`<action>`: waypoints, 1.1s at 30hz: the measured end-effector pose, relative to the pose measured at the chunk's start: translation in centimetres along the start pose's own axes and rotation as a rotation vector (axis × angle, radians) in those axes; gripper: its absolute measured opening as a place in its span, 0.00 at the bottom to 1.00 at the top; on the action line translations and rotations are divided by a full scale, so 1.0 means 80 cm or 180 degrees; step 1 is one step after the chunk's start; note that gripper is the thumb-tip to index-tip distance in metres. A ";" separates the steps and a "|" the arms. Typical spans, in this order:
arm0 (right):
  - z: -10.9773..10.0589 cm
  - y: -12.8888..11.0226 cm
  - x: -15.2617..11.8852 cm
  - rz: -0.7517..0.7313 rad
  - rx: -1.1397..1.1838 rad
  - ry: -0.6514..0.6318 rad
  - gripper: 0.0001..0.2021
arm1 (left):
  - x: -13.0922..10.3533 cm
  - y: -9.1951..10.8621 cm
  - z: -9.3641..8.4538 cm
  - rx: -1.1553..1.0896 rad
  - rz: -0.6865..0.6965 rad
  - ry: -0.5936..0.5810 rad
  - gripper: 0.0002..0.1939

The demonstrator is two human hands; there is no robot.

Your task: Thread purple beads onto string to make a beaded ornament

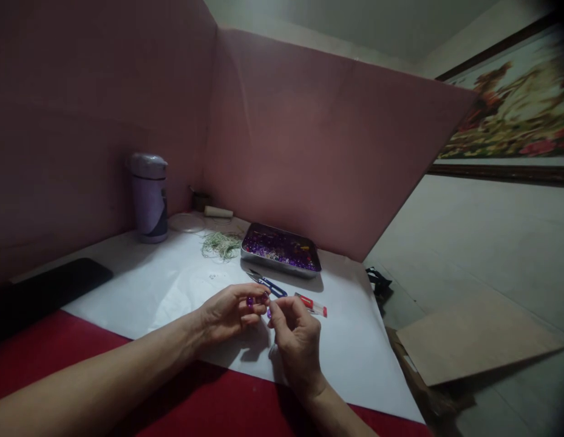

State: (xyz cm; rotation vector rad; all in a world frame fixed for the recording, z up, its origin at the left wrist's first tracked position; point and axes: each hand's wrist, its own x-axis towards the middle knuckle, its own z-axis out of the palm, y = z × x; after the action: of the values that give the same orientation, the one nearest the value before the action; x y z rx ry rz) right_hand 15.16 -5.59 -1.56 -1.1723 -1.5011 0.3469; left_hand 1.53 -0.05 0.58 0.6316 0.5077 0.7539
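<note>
The left hand [234,311] holds beads [249,301] at ten o'clock from the right hand [298,334], whose fingers pinch narrowly, contents unclear.

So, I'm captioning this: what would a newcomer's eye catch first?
Probably the metal tray of glittering purple beads, before the pink partition. Nearer, the left hand holds purple pieces close to the right hand, above the white sheet. A lilac flask stands on the left.

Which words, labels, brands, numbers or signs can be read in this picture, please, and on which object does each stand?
No text can be read.
Purple bottle: any marking on its side is too blurred to read.
Red-and-clear packet: any print is too small to read.
</note>
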 end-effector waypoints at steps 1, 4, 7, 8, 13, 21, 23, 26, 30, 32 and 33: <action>0.000 0.001 0.000 0.0015 -0.0008 -0.0013 0.10 | 0.000 0.000 -0.001 0.0007 -0.0027 -0.0002 0.05; 0.000 0.002 0.000 0.0062 -0.0009 -0.0060 0.10 | -0.001 0.002 -0.002 0.0007 -0.0070 -0.0020 0.03; 0.000 0.000 -0.001 0.0084 -0.0029 -0.0047 0.10 | -0.001 0.003 -0.002 0.0028 -0.0038 0.0006 0.01; 0.000 0.000 -0.001 0.0087 -0.0041 -0.0029 0.10 | -0.001 0.003 -0.001 0.0046 -0.0029 0.0032 0.01; 0.000 -0.002 0.000 0.0068 -0.0064 0.0067 0.10 | -0.003 0.002 0.000 0.0058 -0.0062 0.0047 0.01; 0.000 -0.003 0.000 0.0078 -0.0040 0.0053 0.09 | -0.004 0.000 0.002 0.0251 0.0030 0.0157 0.06; 0.000 -0.001 0.000 0.0066 -0.0039 0.0057 0.09 | -0.002 -0.003 0.000 0.0319 0.0095 0.0093 0.05; 0.000 0.001 0.001 0.0101 -0.0073 0.0113 0.09 | 0.000 -0.005 -0.001 0.0438 0.0241 0.0087 0.05; 0.000 0.003 0.005 0.0444 0.0143 0.0298 0.10 | 0.004 -0.002 0.000 0.0704 0.0570 0.0514 0.04; -0.001 0.004 0.008 0.0730 0.0439 0.0407 0.11 | 0.009 0.001 -0.005 0.1097 0.0731 0.0729 0.06; -0.001 0.005 0.009 0.0861 0.0584 0.0455 0.11 | 0.012 0.002 -0.008 0.1426 0.0821 0.0818 0.07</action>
State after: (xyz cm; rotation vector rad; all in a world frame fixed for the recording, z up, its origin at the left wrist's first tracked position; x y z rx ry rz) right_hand 15.49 -4.84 -1.44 -1.2269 -1.1631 0.5596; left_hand 1.64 1.02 0.04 1.0371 0.8550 0.9819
